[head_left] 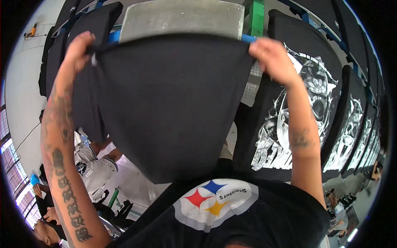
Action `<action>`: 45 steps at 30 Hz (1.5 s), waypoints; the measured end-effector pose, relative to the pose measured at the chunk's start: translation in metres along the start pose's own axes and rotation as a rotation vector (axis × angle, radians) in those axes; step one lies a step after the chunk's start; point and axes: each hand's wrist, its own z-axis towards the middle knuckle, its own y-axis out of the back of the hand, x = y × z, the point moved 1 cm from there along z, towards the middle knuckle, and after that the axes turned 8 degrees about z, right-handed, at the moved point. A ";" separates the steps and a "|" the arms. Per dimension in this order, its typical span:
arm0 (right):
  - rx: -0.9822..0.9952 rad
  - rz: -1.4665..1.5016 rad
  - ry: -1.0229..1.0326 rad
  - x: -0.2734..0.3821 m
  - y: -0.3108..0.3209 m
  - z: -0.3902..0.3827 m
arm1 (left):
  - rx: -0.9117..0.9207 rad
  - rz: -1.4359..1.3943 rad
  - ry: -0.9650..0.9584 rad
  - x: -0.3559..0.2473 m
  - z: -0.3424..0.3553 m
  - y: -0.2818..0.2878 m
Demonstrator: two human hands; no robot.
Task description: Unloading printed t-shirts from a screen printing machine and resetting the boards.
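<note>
Rows of flat boards dressed in black shirts curve away on both sides of a pale workshop floor. Straight ahead, a grey platen (182, 18) shows only its far end; the rest is hidden under the plain black shirt (169, 107) stretched over it. That shirt hangs down toward the person's chest, and its lower edge merges with the person's own black top, so where one ends is hard to make out. The left hand (78, 49) pinches the shirt's upper left corner with fingers closed on the cloth; the right hand (271, 58) grips the upper right corner the same way, fingertips buried in the fabric. Just right of the right forearm, a printed black shirt (306, 111) with a white graphic lies on the neighbouring board, partly covered by the arm. Other people sit low at the left edge, small and blurred.
</note>
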 end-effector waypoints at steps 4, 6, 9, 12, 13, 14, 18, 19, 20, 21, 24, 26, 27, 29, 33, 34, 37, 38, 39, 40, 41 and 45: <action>-0.222 0.424 -0.047 -0.021 0.043 0.116 | -0.058 -0.274 -0.249 -0.060 0.086 -0.048; 0.163 0.876 0.278 -0.022 0.042 0.149 | -0.075 -0.240 -0.414 -0.075 0.107 -0.079; -0.447 0.476 -0.057 -0.020 0.044 0.174 | -0.098 -0.039 -0.389 -0.085 0.116 -0.114; -0.481 0.342 -0.126 -0.007 0.049 0.182 | -0.369 1.110 -0.634 -0.095 0.114 -0.121; -0.477 0.279 -0.185 -0.004 0.052 0.184 | -0.423 1.027 -0.600 -0.098 0.117 -0.122; -0.478 0.277 -0.188 -0.004 0.052 0.185 | -0.476 0.941 -0.568 -0.099 0.122 -0.124; -0.504 -0.455 0.133 -0.006 0.052 0.197 | -0.636 0.985 -0.484 -0.091 0.156 -0.153; -0.511 -0.523 0.156 -0.009 0.052 0.199 | -0.771 1.155 -0.462 -0.085 0.163 -0.163; -0.522 -0.592 0.181 -0.012 0.053 0.200 | -0.671 0.950 -0.305 -0.075 0.171 -0.171; -0.528 -0.597 0.180 -0.015 0.054 0.203 | -0.704 0.951 -0.337 -0.067 0.175 -0.178; -0.547 -0.633 0.246 -0.026 0.055 0.205 | -0.767 0.863 -0.349 -0.055 0.180 -0.184; -0.537 -0.648 0.297 -0.033 0.055 0.210 | -0.722 0.870 -0.395 -0.056 0.172 -0.177; -0.555 -0.644 0.281 -0.038 0.055 0.212 | -0.830 0.852 -0.575 -0.054 0.161 -0.174; -0.572 -0.742 0.393 -0.045 0.052 0.213 | -0.952 0.715 -0.863 -0.045 0.126 -0.166; -0.487 -0.660 0.280 -0.042 0.047 0.209 | -0.642 0.770 -1.089 0.011 0.000 -0.144; -0.526 -0.598 0.333 -0.038 0.043 0.202 | -0.536 0.764 -0.993 0.033 -0.040 -0.136; -0.655 -0.402 0.607 -0.014 0.036 0.163 | -0.401 0.779 -0.788 0.118 -0.173 -0.101; -0.644 -0.343 0.606 -0.006 0.035 0.142 | -0.461 0.772 -0.687 0.151 -0.214 -0.089; -0.645 -0.359 0.695 0.002 0.033 0.118 | -0.517 0.776 -0.550 0.189 -0.257 -0.076; -0.564 -0.169 0.573 0.005 0.030 0.092 | -0.587 0.722 -0.396 0.229 -0.298 -0.062; -0.508 -0.213 0.513 0.007 0.030 0.058 | -0.575 0.840 -0.116 0.270 -0.337 -0.043; -0.389 -0.451 0.539 0.009 0.042 -0.062 | -0.624 0.618 0.643 0.435 -0.508 -0.056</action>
